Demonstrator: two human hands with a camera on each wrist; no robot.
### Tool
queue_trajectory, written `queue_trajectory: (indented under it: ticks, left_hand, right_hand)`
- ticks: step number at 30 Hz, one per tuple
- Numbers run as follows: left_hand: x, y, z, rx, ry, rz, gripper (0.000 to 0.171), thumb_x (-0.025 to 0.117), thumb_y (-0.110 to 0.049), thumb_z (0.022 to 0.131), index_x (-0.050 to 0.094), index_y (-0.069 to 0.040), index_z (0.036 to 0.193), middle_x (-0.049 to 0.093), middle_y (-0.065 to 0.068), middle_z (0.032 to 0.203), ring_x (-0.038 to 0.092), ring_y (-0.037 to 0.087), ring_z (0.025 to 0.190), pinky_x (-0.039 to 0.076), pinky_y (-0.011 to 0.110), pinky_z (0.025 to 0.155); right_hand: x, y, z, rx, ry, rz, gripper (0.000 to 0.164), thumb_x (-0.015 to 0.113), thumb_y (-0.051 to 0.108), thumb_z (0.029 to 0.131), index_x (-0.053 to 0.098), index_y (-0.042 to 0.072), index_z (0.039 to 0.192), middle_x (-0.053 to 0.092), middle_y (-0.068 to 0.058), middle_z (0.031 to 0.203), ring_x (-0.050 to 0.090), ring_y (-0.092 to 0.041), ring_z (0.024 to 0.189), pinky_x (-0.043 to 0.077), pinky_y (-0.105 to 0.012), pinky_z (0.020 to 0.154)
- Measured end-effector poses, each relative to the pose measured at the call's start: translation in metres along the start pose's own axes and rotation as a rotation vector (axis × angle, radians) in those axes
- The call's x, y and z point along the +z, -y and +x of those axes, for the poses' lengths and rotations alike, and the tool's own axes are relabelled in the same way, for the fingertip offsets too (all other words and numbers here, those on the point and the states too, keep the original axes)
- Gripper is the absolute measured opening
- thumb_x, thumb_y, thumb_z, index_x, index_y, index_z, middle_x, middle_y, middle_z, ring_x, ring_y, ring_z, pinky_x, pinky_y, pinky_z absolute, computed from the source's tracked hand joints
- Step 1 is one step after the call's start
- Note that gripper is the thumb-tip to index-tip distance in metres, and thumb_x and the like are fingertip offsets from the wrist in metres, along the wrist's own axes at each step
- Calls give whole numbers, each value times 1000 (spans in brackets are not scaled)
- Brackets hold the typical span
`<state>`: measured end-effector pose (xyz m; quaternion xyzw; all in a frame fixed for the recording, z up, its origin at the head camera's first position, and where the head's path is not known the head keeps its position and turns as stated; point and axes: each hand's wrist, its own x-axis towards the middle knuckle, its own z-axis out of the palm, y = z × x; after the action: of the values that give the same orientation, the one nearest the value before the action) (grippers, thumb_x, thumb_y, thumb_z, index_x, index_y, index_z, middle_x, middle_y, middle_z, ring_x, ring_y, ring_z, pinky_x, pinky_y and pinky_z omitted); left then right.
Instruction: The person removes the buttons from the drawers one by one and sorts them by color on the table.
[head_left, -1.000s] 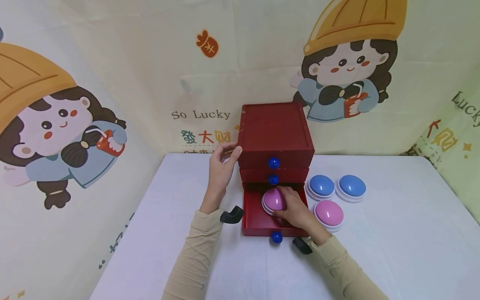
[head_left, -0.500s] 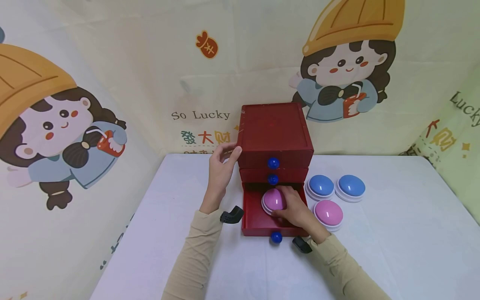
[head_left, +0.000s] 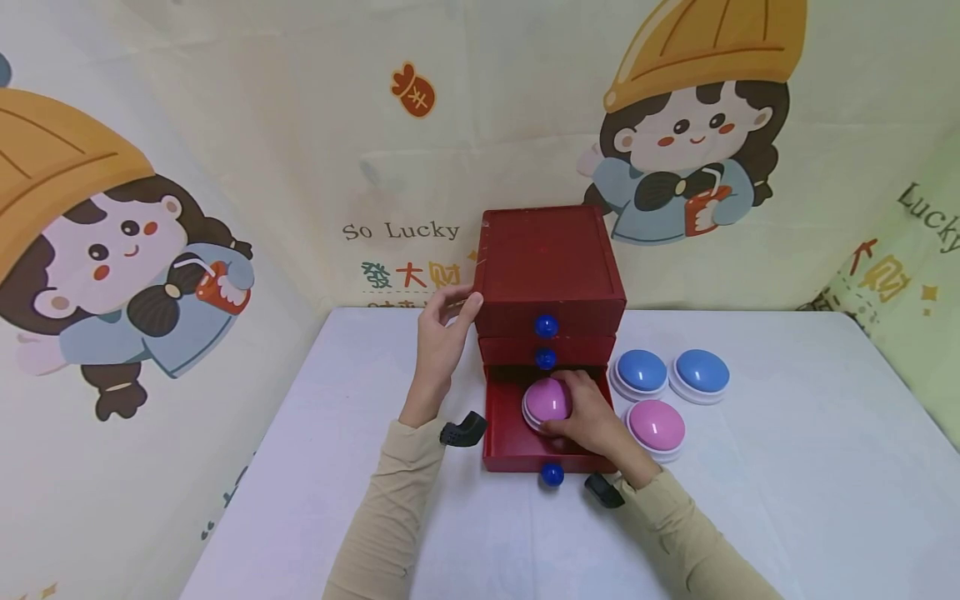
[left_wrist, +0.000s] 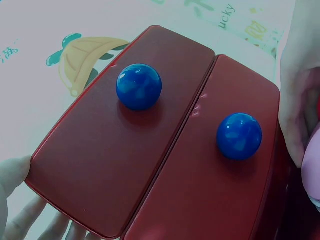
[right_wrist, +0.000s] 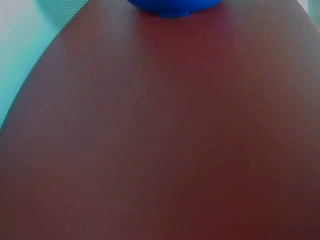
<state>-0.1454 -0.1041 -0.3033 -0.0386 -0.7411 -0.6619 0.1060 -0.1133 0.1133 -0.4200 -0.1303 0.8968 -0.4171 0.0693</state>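
Note:
In the head view a dark red drawer cabinet (head_left: 551,258) stands against the backdrop, its bottom drawer (head_left: 512,446) pulled out. Inside that drawer sits a pink push button (head_left: 546,400), a glossy dome on a white base. My right hand (head_left: 588,415) grips this button from its right side, thumb in front and fingers behind. Against the cabinet's left side rests my left hand (head_left: 442,337), its thumb at the front corner. The left wrist view shows the left fingers (left_wrist: 25,220) along the cabinet's side. In the right wrist view a red drawer front (right_wrist: 160,125) fills the picture.
To the cabinet's right on the white table (head_left: 795,467) stand two blue push buttons, a nearer blue button (head_left: 642,371) and a farther blue button (head_left: 702,372). Close to the drawer's right wall is a second pink button (head_left: 657,425). A blue knob (head_left: 552,475) juts from the drawer front.

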Motion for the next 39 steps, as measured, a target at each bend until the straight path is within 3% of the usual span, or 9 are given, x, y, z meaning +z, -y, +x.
queue_trajectory:
  ticks: [35, 39]
  left_hand:
    - [1, 2, -1, -1, 4, -3, 37, 64, -20, 97, 59, -1, 128, 59, 14, 128, 55, 34, 117, 49, 33, 91]
    - [1, 3, 0, 5, 3, -12, 37, 64, -20, 97, 59, -1, 128, 59, 15, 127, 55, 36, 117, 49, 38, 92]
  right_hand:
    - [-13, 5, -17, -119, -58, 54, 74, 90, 17, 69, 56, 2, 133, 54, -17, 129, 54, -36, 118, 55, -51, 88]
    - [-16, 6, -19, -114, -53, 53, 75, 90, 18, 69, 56, 3, 134, 54, -16, 129, 54, -36, 118, 56, -51, 88]
